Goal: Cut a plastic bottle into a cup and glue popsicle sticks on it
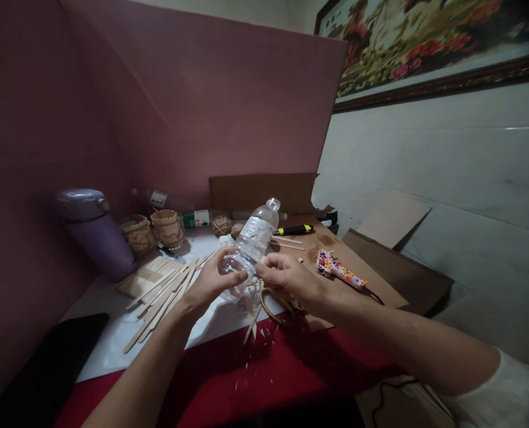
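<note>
My left hand is wrapped round the lower part of a clear plastic bottle that tilts up and to the right, its cap on. My right hand meets the bottle from the right, fingers pinched against its side; what they pinch is too small to make out. Both hands hover over a white sheet where several flat wooden craft sticks lie spread to the left. A pair of scissors with tan handles lies just under my right hand.
A purple flask stands at the left, with two small stick-built cups beside it. A flower-patterned glue gun and a yellow-black cutter lie on brown cardboard. Wood chips litter the red cloth. Pink boards wall the back.
</note>
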### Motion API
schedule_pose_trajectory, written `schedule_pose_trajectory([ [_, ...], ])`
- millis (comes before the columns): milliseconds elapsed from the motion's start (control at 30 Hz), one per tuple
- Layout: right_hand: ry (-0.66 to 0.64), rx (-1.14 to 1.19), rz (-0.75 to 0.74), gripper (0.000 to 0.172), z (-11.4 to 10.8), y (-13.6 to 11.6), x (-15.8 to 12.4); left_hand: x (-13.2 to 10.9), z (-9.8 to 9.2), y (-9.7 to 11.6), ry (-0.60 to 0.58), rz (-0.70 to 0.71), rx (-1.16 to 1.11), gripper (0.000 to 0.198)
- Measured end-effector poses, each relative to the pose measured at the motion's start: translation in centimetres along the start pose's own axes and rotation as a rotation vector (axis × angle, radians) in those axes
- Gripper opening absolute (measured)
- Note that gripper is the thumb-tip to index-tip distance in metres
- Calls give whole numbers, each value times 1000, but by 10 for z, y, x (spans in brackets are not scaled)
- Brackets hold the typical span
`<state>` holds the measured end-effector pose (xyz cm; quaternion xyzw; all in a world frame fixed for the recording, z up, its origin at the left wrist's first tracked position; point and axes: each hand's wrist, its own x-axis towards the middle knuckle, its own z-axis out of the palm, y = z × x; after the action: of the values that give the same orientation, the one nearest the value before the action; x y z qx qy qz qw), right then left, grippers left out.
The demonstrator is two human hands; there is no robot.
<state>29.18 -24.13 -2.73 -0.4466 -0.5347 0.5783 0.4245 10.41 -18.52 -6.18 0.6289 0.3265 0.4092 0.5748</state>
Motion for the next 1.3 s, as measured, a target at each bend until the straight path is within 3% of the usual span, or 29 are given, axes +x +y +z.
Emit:
schedule_pose_trajectory([
  [200,46,-31,-105,45,-15,3,-4,1,-2,3,121,13,-22,67],
  [333,175,-192,-24,45,-21,16,5,5,-4,6,254,53,62,71],
  [467,177,-613,95,27,-17,25,31,12,-18,11,576,153,31,69],
  [567,141,-775,80,11,-3,23,63,16,-34,16,869,271,-46,59],
  [633,121,-866,63,4,10,19,88,18,-43,17,992,356,-65,52],
  [767,73,-1018,63,14,42,12,142,18,-50,17,1080,405,-57,50],
  [967,57,-1160,-43,36,76,5,196,14,-43,21,1076,301,-44,49],
  [1100,113,-1238,-160,37,66,0,177,14,-43,19,1065,310,-71,53],
  [1200,107,-1309,-194,31,37,-3,131,15,-40,17,1008,299,-107,56],
  [1300,48,-1387,-128,24,3,-3,75,15,-31,16,889,249,-153,57],
])
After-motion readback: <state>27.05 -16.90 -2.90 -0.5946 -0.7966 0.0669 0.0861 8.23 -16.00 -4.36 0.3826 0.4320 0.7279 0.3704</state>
